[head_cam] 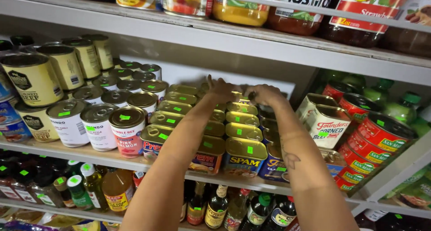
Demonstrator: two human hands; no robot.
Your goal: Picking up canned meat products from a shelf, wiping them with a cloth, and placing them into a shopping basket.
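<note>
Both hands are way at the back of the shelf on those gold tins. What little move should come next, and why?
Probably draw the rectangular gold-topped tin at the back forward a little. The left hand and the right hand both rest on it deep in the grey metal shelf, behind the rows of like tins. I cannot tell whether either hand has closed on it, so a firmer hold may need to come first.

Both hands — the left hand (221, 89) and the right hand (265, 94) — reach deep over the rows of rectangular gold-topped tins (238, 131), through the gap between the tin tops and the upper shelf (215, 38) overhead. Round cans (96, 123) crowd the left of this slot, and tapered corned-beef tins (327, 123) with red cans (381, 131) close the right. The front edge of the shelf (58, 149) stays open — bottles (215, 208) fill the level below.
</note>
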